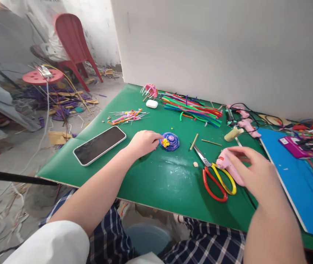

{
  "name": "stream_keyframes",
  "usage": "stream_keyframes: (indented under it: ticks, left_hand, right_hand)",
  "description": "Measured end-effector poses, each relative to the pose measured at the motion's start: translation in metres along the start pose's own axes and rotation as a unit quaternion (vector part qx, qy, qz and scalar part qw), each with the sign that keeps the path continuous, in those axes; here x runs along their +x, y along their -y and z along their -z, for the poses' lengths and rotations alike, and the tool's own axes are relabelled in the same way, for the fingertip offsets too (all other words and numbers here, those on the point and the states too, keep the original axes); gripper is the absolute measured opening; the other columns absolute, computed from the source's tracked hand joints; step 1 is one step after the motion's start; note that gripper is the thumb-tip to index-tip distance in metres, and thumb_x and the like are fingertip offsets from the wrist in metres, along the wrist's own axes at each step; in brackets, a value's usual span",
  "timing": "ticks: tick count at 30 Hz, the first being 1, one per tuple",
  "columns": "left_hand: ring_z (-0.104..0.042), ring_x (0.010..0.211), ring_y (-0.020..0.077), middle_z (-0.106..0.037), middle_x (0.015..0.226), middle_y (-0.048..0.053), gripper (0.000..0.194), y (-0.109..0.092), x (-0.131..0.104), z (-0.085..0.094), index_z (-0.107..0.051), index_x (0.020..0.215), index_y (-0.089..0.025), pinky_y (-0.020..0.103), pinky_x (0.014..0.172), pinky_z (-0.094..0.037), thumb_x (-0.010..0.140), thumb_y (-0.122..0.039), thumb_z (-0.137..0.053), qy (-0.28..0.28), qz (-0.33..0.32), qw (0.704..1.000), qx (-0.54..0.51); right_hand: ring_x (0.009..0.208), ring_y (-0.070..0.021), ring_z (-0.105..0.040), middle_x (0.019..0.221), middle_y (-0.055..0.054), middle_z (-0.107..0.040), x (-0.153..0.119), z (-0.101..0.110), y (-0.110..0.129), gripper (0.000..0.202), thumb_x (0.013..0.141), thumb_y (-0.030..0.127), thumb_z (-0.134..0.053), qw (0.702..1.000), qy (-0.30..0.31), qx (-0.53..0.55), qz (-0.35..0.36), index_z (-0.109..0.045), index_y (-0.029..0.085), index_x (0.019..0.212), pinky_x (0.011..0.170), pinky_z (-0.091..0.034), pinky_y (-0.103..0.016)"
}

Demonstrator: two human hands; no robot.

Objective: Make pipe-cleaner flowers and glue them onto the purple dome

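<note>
My left hand (144,143) rests on the green table, its fingertips at the left edge of a small blue and purple coiled disc (174,140) that bears a yellow flower (166,142). Over at the right, my right hand (251,168) is curled by a pink glue gun (229,167); whether its fingers grip the gun is unclear. Scissors (207,163) with one red and one yellow handle lie beside the gun. Near their blades are two thin sticks (194,141) (211,142) and a small pale lump (195,164).
A phone (99,145) lies at the left. Colourful pipe cleaners (192,108), a white case (152,104) and a pink piece with white prongs (150,91) are at the back. A blue board (296,183) and cables occupy the right.
</note>
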State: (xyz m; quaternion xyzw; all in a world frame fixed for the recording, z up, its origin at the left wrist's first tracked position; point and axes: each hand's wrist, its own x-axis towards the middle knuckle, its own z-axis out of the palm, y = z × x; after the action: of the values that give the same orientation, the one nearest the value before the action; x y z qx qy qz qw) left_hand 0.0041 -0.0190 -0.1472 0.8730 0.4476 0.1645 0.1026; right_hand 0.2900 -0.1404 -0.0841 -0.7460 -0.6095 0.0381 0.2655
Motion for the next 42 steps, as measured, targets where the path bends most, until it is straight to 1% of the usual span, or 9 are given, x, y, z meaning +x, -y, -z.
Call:
stream_keyframes:
  ticks: [3, 6, 9, 12, 20, 24, 28, 36, 42]
  left_hand:
    - [-0.064, 0.083, 0.0185, -0.07, 0.094, 0.002, 0.033, -0.005, -0.003, 0.001, -0.068, 0.099, -0.024, 0.026, 0.07, -0.047, 0.082, -0.021, -0.04, -0.01, -0.01, 1.0, 0.005]
    - [-0.064, 0.084, 0.0187, -0.07, 0.095, 0.002, 0.034, -0.009, -0.007, 0.001, -0.066, 0.103, -0.026, 0.026, 0.07, -0.046, 0.081, -0.021, -0.041, 0.019, -0.043, 0.999, 0.025]
    - [-0.065, 0.084, 0.0199, -0.07, 0.096, 0.004, 0.036, -0.009, -0.009, 0.001, -0.063, 0.108, -0.028, 0.027, 0.068, -0.046, 0.082, -0.021, -0.04, 0.047, -0.044, 0.997, 0.051]
    - [-0.065, 0.082, 0.0205, -0.07, 0.094, 0.004, 0.036, -0.008, -0.009, 0.002, -0.062, 0.11, -0.03, 0.028, 0.065, -0.045, 0.082, -0.021, -0.041, 0.059, -0.048, 0.995, 0.065]
    - [-0.061, 0.08, 0.0169, -0.065, 0.087, 0.003, 0.034, -0.005, -0.009, 0.004, -0.062, 0.108, -0.03, 0.024, 0.064, -0.042, 0.084, -0.019, -0.041, 0.027, -0.074, 0.996, 0.04]
    - [-0.058, 0.088, 0.0175, -0.064, 0.088, 0.003, 0.024, 0.002, -0.004, -0.004, -0.066, 0.097, -0.025, 0.023, 0.068, -0.042, 0.086, -0.032, -0.046, -0.031, -0.012, 0.999, -0.022]
    - [-0.056, 0.085, 0.0188, -0.063, 0.082, 0.002, 0.022, 0.004, 0.001, -0.013, -0.066, 0.085, -0.023, 0.025, 0.069, -0.041, 0.079, -0.041, -0.057, -0.027, 0.017, 0.998, -0.057]
    - [-0.056, 0.082, 0.0189, -0.063, 0.081, 0.002, 0.017, 0.001, 0.003, -0.016, -0.063, 0.081, -0.02, 0.027, 0.069, -0.041, 0.077, -0.037, -0.061, -0.029, 0.006, 0.997, -0.075]
    - [-0.057, 0.074, 0.0167, -0.064, 0.073, 0.001, 0.015, 0.011, 0.006, -0.014, -0.067, 0.078, -0.021, 0.026, 0.068, -0.042, 0.074, -0.035, -0.064, -0.024, 0.011, 0.988, -0.151]
  right_hand:
    - [0.096, -0.0245, -0.058, 0.101, -0.005, -0.063, 0.023, -0.034, 0.045, 0.026, 0.079, 0.041, -0.053, 0.99, 0.046, 0.036, 0.132, -0.063, 0.025, 0.096, 0.085, -0.043, -0.038]
    - [0.109, -0.0232, -0.052, 0.115, -0.005, -0.059, 0.046, -0.081, 0.068, 0.034, 0.079, 0.036, -0.056, 0.963, 0.133, 0.074, 0.222, -0.058, 0.025, 0.111, 0.096, -0.038, -0.038]
    - [0.115, -0.0224, -0.048, 0.125, -0.01, -0.053, 0.06, -0.12, 0.069, 0.043, 0.081, 0.033, -0.054, 0.956, 0.202, 0.086, 0.192, -0.053, 0.017, 0.121, 0.1, -0.035, -0.036]
    - [0.117, -0.0214, -0.048, 0.127, -0.01, -0.053, 0.062, -0.139, 0.066, 0.042, 0.086, 0.034, -0.045, 0.964, 0.197, 0.092, 0.155, -0.05, 0.018, 0.124, 0.1, -0.035, -0.037]
    - [0.108, -0.0245, -0.054, 0.118, -0.009, -0.06, 0.058, -0.147, 0.068, 0.041, 0.081, 0.04, -0.051, 0.973, 0.155, 0.079, 0.15, -0.055, 0.02, 0.117, 0.094, -0.038, -0.041]
    - [0.105, -0.0239, -0.056, 0.112, -0.009, -0.062, 0.057, -0.151, 0.063, 0.047, 0.079, 0.045, -0.054, 0.977, 0.142, 0.114, 0.106, -0.052, 0.022, 0.119, 0.091, -0.041, -0.041]
    - [0.102, -0.0226, -0.057, 0.109, -0.01, -0.063, 0.057, -0.155, 0.059, 0.054, 0.075, 0.047, -0.058, 0.977, 0.139, 0.145, 0.073, -0.049, 0.021, 0.122, 0.091, -0.04, -0.041]
    - [0.089, -0.0196, -0.059, 0.1, -0.007, -0.061, 0.058, -0.158, 0.059, 0.066, 0.065, 0.046, -0.067, 0.964, 0.123, 0.234, 0.03, -0.047, 0.022, 0.123, 0.084, -0.045, -0.037]
    - [0.089, -0.0198, -0.056, 0.114, -0.008, -0.052, 0.056, -0.153, 0.064, 0.072, 0.054, 0.04, -0.074, 0.938, 0.093, 0.329, -0.059, -0.05, 0.025, 0.12, 0.08, -0.048, -0.038]
